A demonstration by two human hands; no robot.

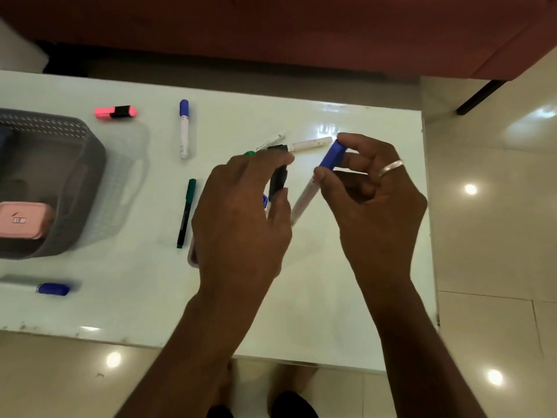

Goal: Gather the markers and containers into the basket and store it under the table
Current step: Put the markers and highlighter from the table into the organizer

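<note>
Glossy white tabletop [301, 282], centre frame: right hand [373, 188] pinches blue-capped marker [313, 182], left hand [241, 212] grips black-capped marker [278, 179]. Both likely light, stiff, slippery; hold mid-barrel.

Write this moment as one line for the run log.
right hand: holds blue-capped marker | left hand: holds black marker | basket: on table, pink container inside

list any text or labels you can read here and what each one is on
None can be quoted as it reads.
Pink container in the grey basket: a small white mark, too blurred to read.
Blue-capped white marker: small print on the barrel, too small to read.
Green pen: faint lettering along the barrel, unreadable.
White marker beyond the hands: tiny print, unreadable.
</note>
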